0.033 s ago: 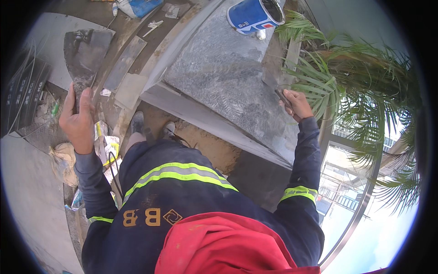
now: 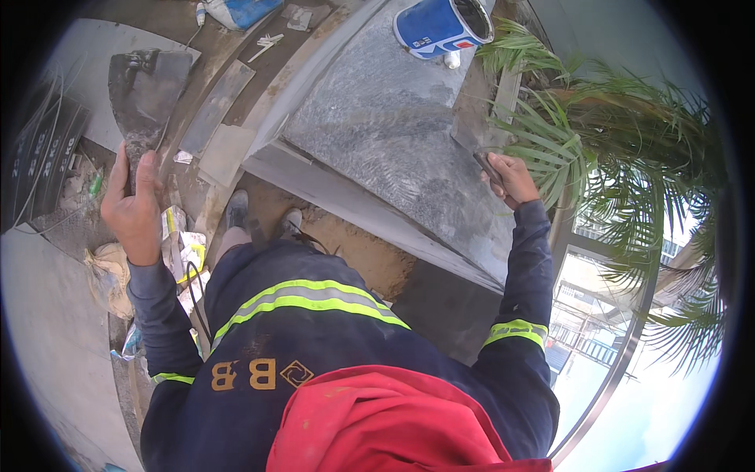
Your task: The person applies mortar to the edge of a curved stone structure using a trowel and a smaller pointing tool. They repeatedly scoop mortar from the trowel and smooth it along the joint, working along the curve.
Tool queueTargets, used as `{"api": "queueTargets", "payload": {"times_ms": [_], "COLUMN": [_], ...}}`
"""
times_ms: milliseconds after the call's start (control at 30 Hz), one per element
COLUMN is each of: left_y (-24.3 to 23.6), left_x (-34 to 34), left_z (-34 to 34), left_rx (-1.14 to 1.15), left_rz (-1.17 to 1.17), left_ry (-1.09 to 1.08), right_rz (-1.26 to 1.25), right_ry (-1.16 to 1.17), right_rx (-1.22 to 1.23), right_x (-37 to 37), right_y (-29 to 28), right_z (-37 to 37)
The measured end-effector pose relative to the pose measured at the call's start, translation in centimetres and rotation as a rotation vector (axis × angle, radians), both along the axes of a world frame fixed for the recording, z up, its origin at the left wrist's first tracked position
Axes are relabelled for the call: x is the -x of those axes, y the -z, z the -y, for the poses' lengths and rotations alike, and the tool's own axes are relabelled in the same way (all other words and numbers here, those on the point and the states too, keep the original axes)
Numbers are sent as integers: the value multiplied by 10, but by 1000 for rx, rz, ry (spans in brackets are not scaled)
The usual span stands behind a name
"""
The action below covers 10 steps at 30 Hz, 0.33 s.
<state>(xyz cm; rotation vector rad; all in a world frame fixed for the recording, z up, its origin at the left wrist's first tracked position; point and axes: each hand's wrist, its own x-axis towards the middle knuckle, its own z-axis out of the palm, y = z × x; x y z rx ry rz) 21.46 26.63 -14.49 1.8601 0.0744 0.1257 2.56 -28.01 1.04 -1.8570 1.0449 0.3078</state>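
My left hand (image 2: 135,208) grips the handle of a wide putty knife (image 2: 149,94), raised at the left. Its grey blade carries a small dark lump of paste near the far edge. At the right, my right hand (image 2: 513,182) is closed round the dark handle of a second putty knife (image 2: 470,132). That blade reaches over the far right side of the grey, smeared slab top (image 2: 377,149); whether it touches the surface I cannot tell. Curved streaks mark the slab's coating.
A blue bucket (image 2: 432,30) stands on the slab's far end. Palm fronds (image 2: 543,141) hang close beside my right hand. Boards (image 2: 216,106), dark sacks (image 2: 47,157) and crumpled packaging (image 2: 185,248) lie on the left. My shoes (image 2: 237,211) stand before the slab.
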Motion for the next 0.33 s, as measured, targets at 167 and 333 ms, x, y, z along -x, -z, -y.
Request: {"api": "queueTargets", "payload": {"times_ms": [167,333], "left_y": [-3,8], "left_x": [15,32], "left_z": [0,6], "left_rx": [-17,-16], "left_rz": [-2,2], "left_ry": [-54,-89], "right_rz": [-58,-93], "right_ry": [-181,-301], "right_rx": [13,5], "right_x": [-34,-66], "right_y": [4,-1], "right_z": [15,12]}}
